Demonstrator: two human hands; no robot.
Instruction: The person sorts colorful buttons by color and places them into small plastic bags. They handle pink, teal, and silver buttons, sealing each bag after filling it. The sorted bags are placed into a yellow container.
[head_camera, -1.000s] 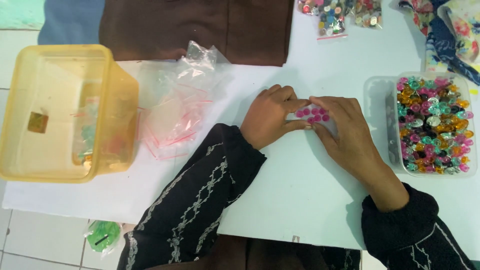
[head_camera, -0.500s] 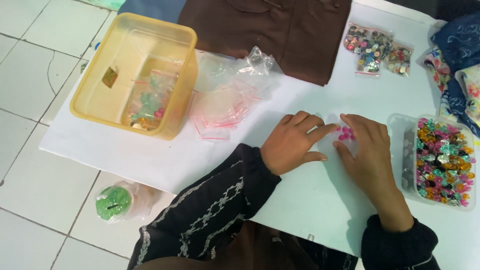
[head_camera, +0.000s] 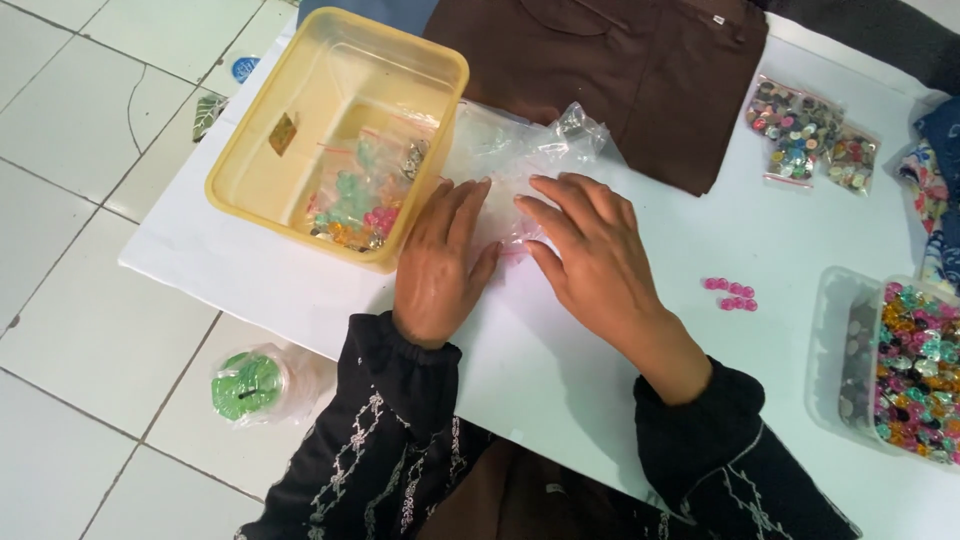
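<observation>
Head view: left hand (head_camera: 440, 262) and right hand (head_camera: 592, 255) lie flat, fingers spread, on plastic bags (head_camera: 510, 160). They grip nothing. Pink beads (head_camera: 731, 293) lie apart.

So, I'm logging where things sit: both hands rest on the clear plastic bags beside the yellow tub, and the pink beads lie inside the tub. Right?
Not quite. The head view shows the pink beads lying loose on the white table, to the right of the right hand. The rest holds: left hand, clear plastic bags, yellow tub.

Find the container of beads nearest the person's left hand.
It is the yellow tub, right beside the left hand. It holds small bags of beads, whereas the clear tray of loose beads sits far off at the table's right edge.
</observation>
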